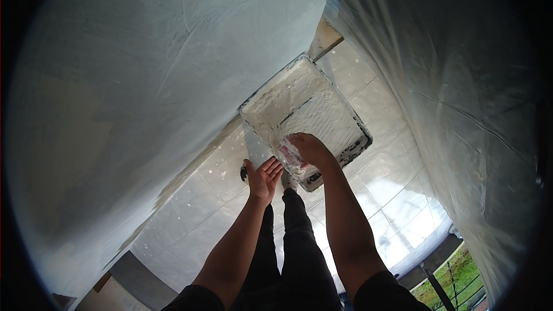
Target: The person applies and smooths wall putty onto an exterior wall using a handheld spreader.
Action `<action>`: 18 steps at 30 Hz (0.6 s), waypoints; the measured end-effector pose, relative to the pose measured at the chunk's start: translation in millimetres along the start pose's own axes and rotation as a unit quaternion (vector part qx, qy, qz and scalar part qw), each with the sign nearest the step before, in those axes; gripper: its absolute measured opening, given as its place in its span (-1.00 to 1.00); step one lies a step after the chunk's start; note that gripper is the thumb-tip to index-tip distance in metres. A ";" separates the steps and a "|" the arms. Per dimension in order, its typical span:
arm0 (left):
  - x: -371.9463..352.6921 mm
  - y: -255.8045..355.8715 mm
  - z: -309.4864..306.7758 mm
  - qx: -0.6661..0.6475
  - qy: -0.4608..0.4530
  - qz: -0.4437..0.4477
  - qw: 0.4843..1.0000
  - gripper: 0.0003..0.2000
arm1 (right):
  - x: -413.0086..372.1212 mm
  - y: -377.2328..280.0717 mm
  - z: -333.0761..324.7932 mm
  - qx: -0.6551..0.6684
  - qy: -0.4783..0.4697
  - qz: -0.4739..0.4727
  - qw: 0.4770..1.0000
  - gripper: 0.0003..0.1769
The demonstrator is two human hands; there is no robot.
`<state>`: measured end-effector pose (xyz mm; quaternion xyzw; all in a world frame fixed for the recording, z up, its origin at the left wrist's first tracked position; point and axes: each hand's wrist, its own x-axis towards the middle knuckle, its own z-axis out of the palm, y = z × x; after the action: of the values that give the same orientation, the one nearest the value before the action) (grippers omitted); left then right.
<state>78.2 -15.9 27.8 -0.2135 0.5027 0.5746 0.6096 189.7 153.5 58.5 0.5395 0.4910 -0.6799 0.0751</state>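
Right hand [311, 148] was curled shut around a small pinkish item [290, 154], maybe something wrapped in clear plastic, too blurry to call. It was held over the near end of the paint tray [294, 95], whose long axis ran away from the grip toward the wall [115, 80]. Left hand [263, 177] sat just beside it on the left, palm up, fingers spread and empty, both forearms reaching straight down over the tiled floor [391, 178].

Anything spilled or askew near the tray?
White specks, like splashed paint, dot the floor tiles beside the paint tray, which sits roughly square to the wall. The right hand grips a wrapped item over it; nothing else stands out.
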 end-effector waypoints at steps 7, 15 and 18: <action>0.5 -0.7 1.6 0.000 0.008 0.003 1.000 0.14 | 3.7 2.4 14.5 -0.127 0.082 -0.002 0.988 -0.31; -0.6 0.4 1.0 0.013 -0.003 0.007 1.000 0.14 | 12.2 23.0 4.2 -0.146 0.077 -0.119 0.979 -0.42; 1.4 2.4 -2.4 0.015 -0.008 0.006 1.000 0.14 | -9.2 5.8 -10.8 0.110 0.072 0.109 0.985 -0.46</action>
<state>74.9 -16.6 26.5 -0.1966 0.5079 0.5725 0.6128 204.2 154.7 63.2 0.6423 0.3554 -0.6770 0.0532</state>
